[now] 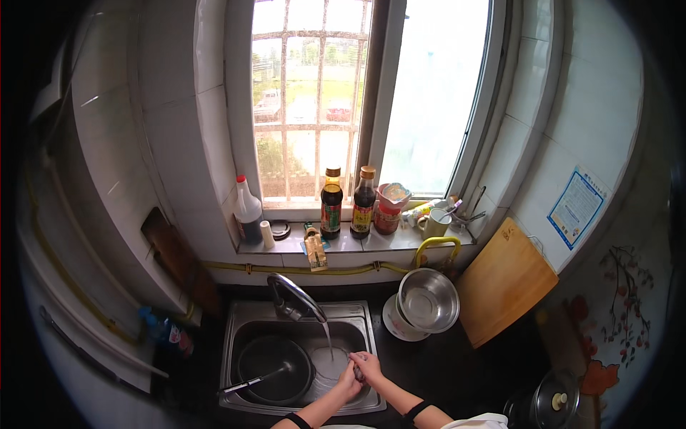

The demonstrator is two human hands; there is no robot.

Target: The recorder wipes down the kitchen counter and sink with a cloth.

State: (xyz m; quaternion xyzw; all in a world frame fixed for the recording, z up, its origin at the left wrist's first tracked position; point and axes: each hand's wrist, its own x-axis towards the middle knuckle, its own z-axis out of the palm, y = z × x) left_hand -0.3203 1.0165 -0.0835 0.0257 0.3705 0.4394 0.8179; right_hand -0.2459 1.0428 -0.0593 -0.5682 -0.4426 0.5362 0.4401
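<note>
My left hand (349,383) and my right hand (367,365) are pressed together over the right side of a stainless steel sink (368,327). Between them they squeeze a small grey wad (360,361), mostly hidden by the fingers; it may be a scourer or a cloth. Water (328,340) runs from the chrome faucet (300,292) into the basin, just left of my hands. A black pan (268,356) fills the basin's left side. A utensil (249,383) with a black and silver handle lies across it, its handle end over the sink's left rim.
Right of the sink, a steel bowl (429,300) rests on stacked dishes. A wooden cutting board (506,284) leans on the wall. Sauce bottles (332,209) and a mug (435,224) line the windowsill. A lidded pot (554,399) stands lower right, a blue-capped bottle (169,335) left.
</note>
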